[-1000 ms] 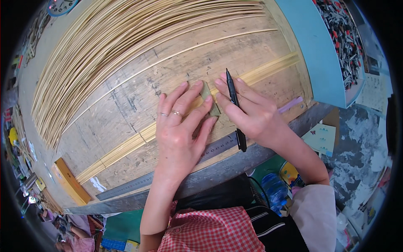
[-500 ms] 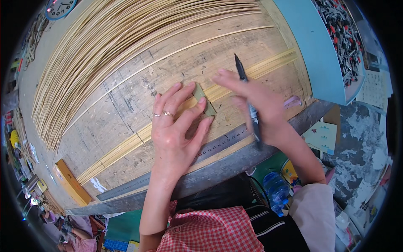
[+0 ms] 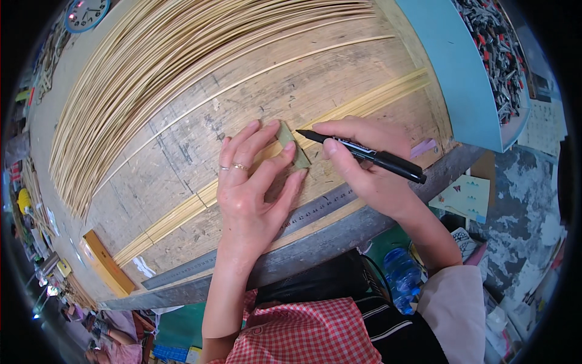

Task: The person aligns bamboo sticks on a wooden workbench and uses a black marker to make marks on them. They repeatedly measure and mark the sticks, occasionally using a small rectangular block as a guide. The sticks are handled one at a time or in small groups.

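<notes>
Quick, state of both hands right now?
Left hand: open, fingers spread, resting against the green strip.
Right hand: closed, holding the black marker.

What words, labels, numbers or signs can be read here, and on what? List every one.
Ruler: a row of printed numbers, partly legible; I won't copy them.
Pen: pale lettering, too small to read.
Clock: dial marks, too small to read.
Sheet at far right: lines of writing, too blurred to read.
Card at right: blue marks, too small to read.
</notes>
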